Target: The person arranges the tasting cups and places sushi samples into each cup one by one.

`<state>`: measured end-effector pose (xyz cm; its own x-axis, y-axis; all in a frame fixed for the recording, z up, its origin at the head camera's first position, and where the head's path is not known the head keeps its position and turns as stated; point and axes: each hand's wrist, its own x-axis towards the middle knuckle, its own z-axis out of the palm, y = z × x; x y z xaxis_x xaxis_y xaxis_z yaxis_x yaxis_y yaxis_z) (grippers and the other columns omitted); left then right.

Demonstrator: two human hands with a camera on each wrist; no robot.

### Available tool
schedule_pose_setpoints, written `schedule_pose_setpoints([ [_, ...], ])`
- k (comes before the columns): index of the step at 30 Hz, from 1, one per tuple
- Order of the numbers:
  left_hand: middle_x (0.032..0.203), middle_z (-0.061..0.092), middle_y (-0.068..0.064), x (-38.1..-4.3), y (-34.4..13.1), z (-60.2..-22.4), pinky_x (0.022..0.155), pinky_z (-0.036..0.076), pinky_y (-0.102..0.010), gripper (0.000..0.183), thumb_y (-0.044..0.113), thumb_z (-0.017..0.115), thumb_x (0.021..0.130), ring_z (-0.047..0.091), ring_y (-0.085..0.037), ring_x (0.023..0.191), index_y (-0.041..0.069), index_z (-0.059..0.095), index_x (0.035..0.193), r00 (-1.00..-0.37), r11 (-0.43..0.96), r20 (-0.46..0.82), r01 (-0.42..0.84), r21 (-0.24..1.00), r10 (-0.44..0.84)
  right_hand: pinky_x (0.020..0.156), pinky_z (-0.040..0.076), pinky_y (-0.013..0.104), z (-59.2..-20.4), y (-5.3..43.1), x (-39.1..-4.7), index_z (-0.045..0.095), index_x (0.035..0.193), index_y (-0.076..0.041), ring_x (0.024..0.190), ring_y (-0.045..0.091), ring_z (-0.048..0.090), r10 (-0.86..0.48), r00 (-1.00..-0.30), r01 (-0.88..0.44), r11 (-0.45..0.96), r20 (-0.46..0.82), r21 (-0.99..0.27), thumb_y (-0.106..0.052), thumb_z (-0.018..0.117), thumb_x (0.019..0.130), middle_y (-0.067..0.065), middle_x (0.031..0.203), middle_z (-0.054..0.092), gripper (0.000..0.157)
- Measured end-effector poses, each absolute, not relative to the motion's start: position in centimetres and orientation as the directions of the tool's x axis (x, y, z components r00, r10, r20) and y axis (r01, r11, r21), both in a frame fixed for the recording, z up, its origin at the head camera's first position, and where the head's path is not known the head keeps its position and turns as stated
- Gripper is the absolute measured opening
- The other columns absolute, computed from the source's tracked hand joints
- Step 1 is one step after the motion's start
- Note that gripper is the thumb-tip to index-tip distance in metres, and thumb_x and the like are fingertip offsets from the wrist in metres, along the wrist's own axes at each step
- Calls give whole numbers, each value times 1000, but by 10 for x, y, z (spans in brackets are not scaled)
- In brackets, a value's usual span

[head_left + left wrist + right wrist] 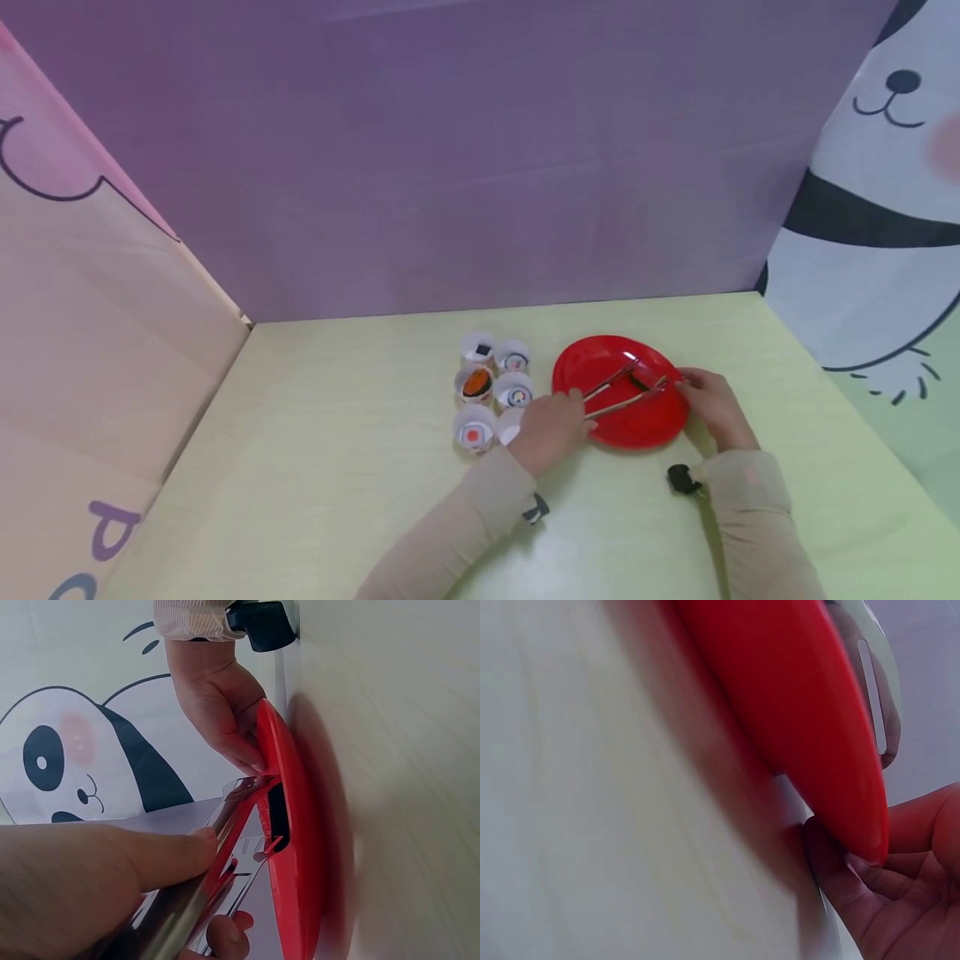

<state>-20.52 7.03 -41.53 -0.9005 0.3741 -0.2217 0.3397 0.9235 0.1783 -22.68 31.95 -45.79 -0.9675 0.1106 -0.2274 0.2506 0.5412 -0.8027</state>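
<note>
My left hand (553, 429) grips a pair of metal tongs (624, 406), which reach over a round red plate (637, 435). In the left wrist view, the tongs' spread tips lie at a small dark piece (278, 814) on the plate; the tips overlap it there. My right hand (716, 408) pinches the plate's right rim, thumb and fingers on either side of it, as the right wrist view shows. Beside the left hand are several small white cups (474, 412), one with an orange-topped sushi piece (477, 383). The left hand partly hides the nearest right cup.
Everything stands on a pale wood-patterned table (322, 433). A purple backdrop (480, 167) rises behind its far edge, and a panda-printed panel (862, 292) borders the right side. A black wrist camera (682, 479) sits by the right sleeve.
</note>
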Motion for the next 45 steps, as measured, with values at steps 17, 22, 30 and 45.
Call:
schedule_pose_setpoints([
  [17, 90, 61, -1, -205, 67, -410, 56, 44, -25, 52, 45, 56, 92, 54, -15, 71, 12, 51, 132, -896, 924, -224, 367, 110, 383, 97, 39, 51, -459, 320, -228, 36, 135, 14, 115, 44, 43, 113, -969, 244, 537, -218, -807, -16, 37, 100, 34, 133, 41, 46],
  [22, 98, 64, -2, -203, 62, -407, 59, 46, -24, 57, 45, 55, 92, 55, -15, 74, 14, 46, 138, -893, 921, -227, 368, 126, 388, 97, 40, 51, -459, 320, -227, 36, 135, 14, 114, 44, 43, 115, -969, 245, 539, -218, -806, -15, 36, 100, 34, 132, 41, 46],
  [30, 76, 55, 1, -199, 46, -394, 50, 40, -21, 56, 43, 57, 92, 50, -13, 60, 12, 46, 138, -890, 901, -203, 359, 244, 409, 98, 40, 52, -458, 320, -228, 34, 137, 13, 117, 45, 42, 111, -964, 261, 549, -240, -794, -16, 36, 100, 33, 134, 39, 47],
  [45, 60, 47, 3, -189, 7, -388, 42, 34, -21, 37, 45, 57, 91, 44, -12, 46, 10, 56, 104, -857, 846, 12, 511, 155, 515, 95, 42, 50, -461, 320, -227, 37, 134, 15, 113, 44, 46, 107, -975, 221, 562, -194, -797, -14, 37, 100, 35, 130, 43, 45],
])
